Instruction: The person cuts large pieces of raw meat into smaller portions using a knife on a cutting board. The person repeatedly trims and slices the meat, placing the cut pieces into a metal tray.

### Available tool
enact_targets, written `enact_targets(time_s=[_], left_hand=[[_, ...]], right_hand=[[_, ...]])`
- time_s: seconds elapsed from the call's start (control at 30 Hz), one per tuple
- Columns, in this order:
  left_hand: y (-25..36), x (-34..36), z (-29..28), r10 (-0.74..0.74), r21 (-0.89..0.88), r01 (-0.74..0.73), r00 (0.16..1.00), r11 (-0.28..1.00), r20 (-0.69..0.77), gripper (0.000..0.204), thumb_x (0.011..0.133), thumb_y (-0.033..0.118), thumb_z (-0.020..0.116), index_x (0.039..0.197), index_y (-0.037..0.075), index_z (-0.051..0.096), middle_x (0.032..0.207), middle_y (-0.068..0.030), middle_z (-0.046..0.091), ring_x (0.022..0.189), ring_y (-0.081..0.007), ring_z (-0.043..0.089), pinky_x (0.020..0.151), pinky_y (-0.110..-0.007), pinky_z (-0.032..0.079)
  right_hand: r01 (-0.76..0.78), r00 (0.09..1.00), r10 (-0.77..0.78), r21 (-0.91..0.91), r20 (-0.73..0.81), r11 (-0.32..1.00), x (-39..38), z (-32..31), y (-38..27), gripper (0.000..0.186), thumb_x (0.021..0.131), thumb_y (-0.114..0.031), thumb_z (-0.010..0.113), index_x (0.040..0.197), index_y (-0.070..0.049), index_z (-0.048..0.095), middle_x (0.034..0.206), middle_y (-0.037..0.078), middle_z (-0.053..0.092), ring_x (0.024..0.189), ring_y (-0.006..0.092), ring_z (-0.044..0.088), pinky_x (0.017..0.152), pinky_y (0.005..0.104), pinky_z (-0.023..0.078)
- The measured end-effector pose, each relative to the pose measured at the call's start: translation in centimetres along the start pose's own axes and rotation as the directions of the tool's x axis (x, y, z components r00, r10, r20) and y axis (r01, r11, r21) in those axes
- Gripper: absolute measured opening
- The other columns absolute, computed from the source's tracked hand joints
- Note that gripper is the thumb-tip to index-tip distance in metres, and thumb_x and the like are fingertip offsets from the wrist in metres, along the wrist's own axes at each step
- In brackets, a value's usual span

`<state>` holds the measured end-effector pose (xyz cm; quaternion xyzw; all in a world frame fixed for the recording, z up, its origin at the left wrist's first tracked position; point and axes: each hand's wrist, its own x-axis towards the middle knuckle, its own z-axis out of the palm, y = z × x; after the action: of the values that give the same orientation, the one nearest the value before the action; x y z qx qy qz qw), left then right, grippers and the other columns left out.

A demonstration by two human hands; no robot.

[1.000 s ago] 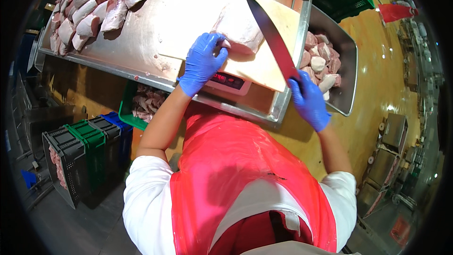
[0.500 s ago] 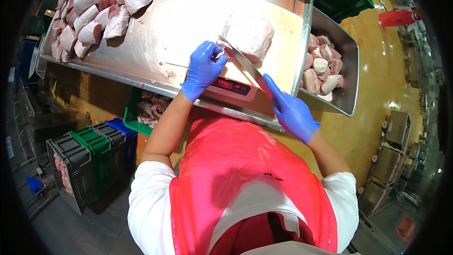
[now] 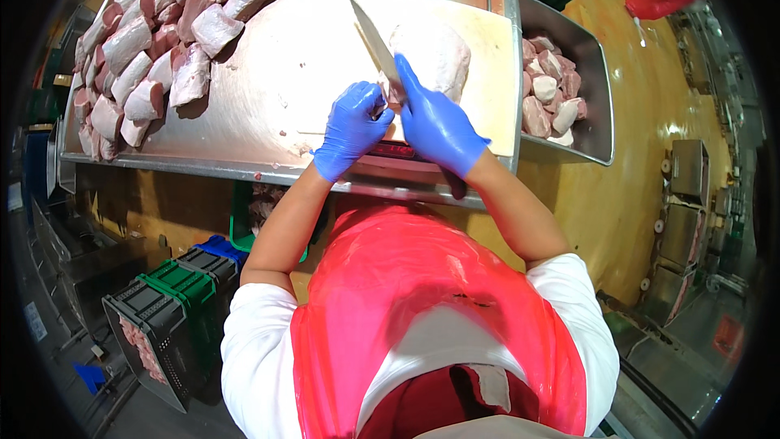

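Note:
A large pale piece of meat [image 3: 447, 61] lies on the white cutting board [image 3: 494, 73], brightly lit and partly washed out. My left hand [image 3: 349, 132], in a blue glove, is closed in a pinch at the near left edge of the meat, on a small pinkish bit of it. My right hand [image 3: 443, 126], also blue-gloved, is wrapped round a knife [image 3: 375, 41]. Its long blade points up and to the left, crossing the left side of the meat. Both hands are close together, and the right one hides the meat's near edge.
Many cut meat pieces [image 3: 130, 45] are heaped on the metal table's [image 3: 268, 41] left. A metal tub [image 3: 597, 97] of meat chunks stands at right. Below the board, a scale's red display [image 3: 394, 149] shows partly. Stacked crates [image 3: 175, 301] stand lower left; a person in red [image 3: 662, 0] is far right.
My right hand has moved left and up with the knife, close beside my left hand. The blade has slid further over the meat, its tip now beyond it. My left hand has barely moved.

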<state>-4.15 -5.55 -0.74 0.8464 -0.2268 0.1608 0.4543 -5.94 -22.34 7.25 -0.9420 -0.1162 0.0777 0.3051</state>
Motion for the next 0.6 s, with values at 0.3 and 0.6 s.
enact_targets(time_s=[0.3, 0.6], left_hand=[[-3.4, 2.8, -0.7, -0.029, 0.007, 0.029, 0.999, 1.0, -0.017, 0.021, 0.077, 0.007, 0.069, 0.072, 0.002, 0.049, 0.066, -0.0143, 0.047, 0.059, -0.0304, 0.049, 0.059, -0.039, 0.045], [-0.5, -0.6, -11.3, -0.266, -0.039, 0.268, 0.963, 0.963, 0.043, 0.004, 0.084, -0.002, 0.064, 0.084, 0.001, 0.061, 0.078, -0.0015, 0.06, 0.072, -0.0067, 0.054, 0.065, -0.025, 0.047]], right_hand=[[0.11, 0.955, 0.084, -0.601, 0.285, 0.792, -12.6, -7.0, 4.1, 0.092, 0.082, 0.0, 0.059, 0.161, -0.029, 0.021, 0.075, 0.016, 0.062, 0.055, 0.032, 0.063, 0.05, 0.045, 0.051], [-0.155, 0.988, 0.155, 0.065, 0.0, 0.986, -15.4, -8.6, 5.3, 0.058, 0.092, -0.009, 0.06, 0.148, -0.019, 0.048, 0.071, 0.017, 0.061, 0.054, 0.0335, 0.059, 0.054, 0.0423, 0.048]])
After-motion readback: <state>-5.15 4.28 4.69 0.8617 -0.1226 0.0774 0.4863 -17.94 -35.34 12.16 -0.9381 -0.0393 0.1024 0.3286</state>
